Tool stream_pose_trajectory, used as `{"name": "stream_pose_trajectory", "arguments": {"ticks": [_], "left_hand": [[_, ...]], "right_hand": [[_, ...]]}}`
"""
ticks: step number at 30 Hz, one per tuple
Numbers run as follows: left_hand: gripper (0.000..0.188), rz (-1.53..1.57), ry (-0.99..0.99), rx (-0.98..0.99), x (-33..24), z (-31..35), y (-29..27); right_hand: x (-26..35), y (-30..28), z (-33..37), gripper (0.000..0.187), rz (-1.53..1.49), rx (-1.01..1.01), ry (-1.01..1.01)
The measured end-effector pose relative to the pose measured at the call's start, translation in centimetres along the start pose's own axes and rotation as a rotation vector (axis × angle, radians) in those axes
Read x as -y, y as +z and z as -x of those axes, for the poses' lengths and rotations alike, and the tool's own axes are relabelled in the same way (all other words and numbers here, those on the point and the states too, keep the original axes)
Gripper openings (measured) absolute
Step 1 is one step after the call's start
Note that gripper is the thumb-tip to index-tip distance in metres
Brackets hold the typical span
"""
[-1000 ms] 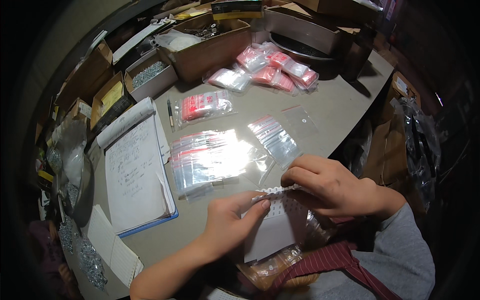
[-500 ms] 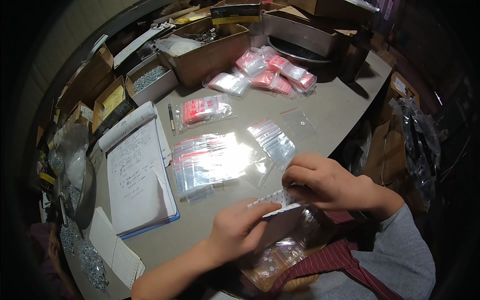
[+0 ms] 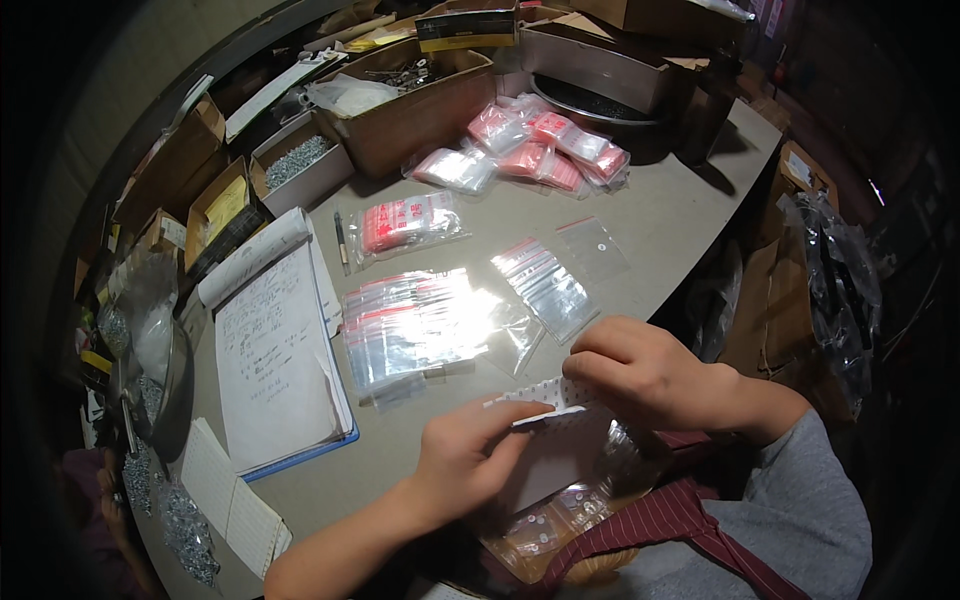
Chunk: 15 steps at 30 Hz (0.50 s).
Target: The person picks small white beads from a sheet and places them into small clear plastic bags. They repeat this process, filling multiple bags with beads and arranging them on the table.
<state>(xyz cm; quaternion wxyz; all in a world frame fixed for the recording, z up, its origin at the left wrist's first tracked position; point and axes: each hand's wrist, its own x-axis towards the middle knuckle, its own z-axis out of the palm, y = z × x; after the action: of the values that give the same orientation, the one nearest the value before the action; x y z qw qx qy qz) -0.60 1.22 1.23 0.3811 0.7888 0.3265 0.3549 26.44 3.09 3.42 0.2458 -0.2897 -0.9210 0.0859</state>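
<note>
My left hand point(image 3: 465, 450) grips a folded white sheet point(image 3: 545, 396) printed with rows of small marks, perhaps a sticker sheet. Its thumb and fingers close on the near edge. Curled over the sheet's right end, my right hand point(image 3: 655, 375) has its fingers drawn together; the tips are hidden, so what they pinch does not show. Beneath the sheet, clear bags with small white round pieces point(image 3: 540, 530) lie by my lap. Just beyond my hands, clear zip bags with red strips lie in a spread pile point(image 3: 400, 340) and a smaller stack point(image 3: 545, 285).
A single clear bag point(image 3: 592, 250) bears a small white dot. Packs of red-striped bags point(image 3: 540, 150) sit farther back. At left are a notepad point(image 3: 270, 370) on a blue board, a pen point(image 3: 342, 240) and boxes of screws point(image 3: 298, 160). Another person's hand point(image 3: 108, 490) shows far left.
The sheet tilts slightly differently between my hands, and its lower flap shows more. Both hands stay nearly in place. The bags on the table keep their arrangement.
</note>
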Motion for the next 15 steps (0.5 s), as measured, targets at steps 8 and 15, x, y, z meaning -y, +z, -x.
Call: {"name": "stream_pose_trajectory", "arguments": {"ticks": [8,15], "left_hand": [[0.025,0.135,-0.16,-0.005,0.5,-0.1,0.1],[0.02,0.252,-0.387,-0.018,0.2,0.2,0.0]], "right_hand": [[-0.2,-0.8,0.6,0.03,0.135,0.032,-0.212],[-2.1,-2.8,0.1,0.025,-0.34,0.129,0.005]]}}
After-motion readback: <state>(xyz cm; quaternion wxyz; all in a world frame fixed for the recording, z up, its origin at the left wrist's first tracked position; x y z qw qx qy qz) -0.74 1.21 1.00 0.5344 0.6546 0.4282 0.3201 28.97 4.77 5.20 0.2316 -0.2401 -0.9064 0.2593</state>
